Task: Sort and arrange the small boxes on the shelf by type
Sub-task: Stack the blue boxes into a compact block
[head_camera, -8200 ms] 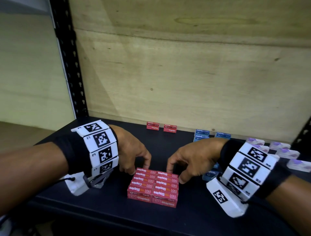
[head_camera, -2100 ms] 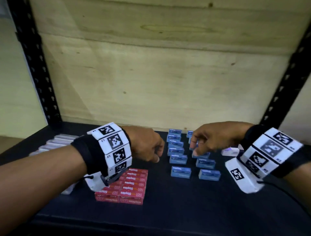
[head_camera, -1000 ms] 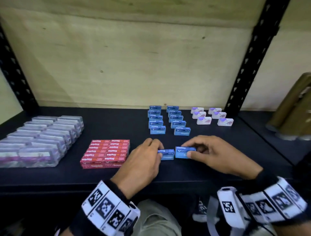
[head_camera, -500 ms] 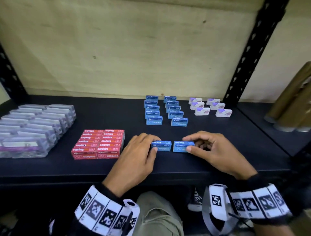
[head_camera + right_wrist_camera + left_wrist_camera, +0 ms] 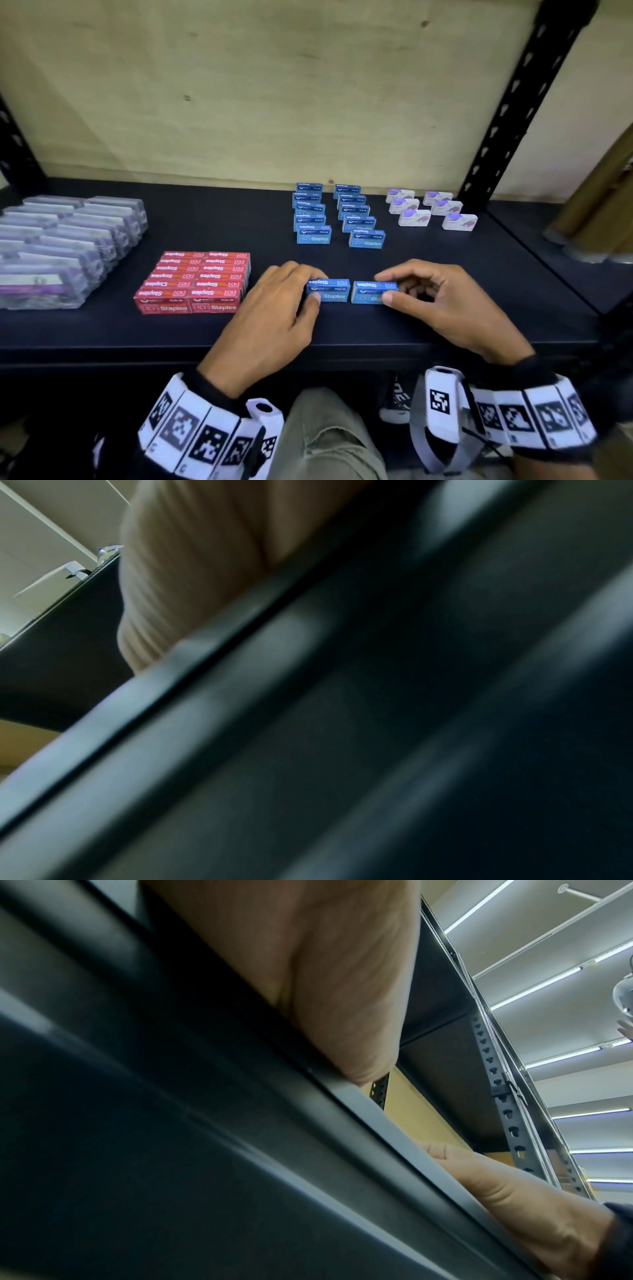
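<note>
Left hand: the left hand (image 5: 270, 318) lies on the black shelf (image 5: 479, 274) near its front edge, thumb and fingers pinching the left blue box (image 5: 328, 290) by its left end.
Right hand: the right hand (image 5: 442, 305) pinches the right blue box (image 5: 372, 292) by its right end, thumb on the front face, forefinger over the top.
The two held boxes: they stand side by side on the shelf, a thin gap between them, labels reading "Staples".
Blue rows: behind them, the blue rows (image 5: 337, 214) make two columns of five, so ten there and twelve blue in all.
Red block: the red boxes (image 5: 197, 281), left of the left hand, are packed touching, two columns of six showing on top; whether a layer lies beneath I cannot tell.
White and purple boxes: the white and purple boxes (image 5: 432, 212), at the back right, number six, in two columns of three.
Clear cases: the clear cases (image 5: 65, 240) at far left run out of view, so no count.
Wrist views: only a palm heel and the shelf's edge, blurred.
</note>
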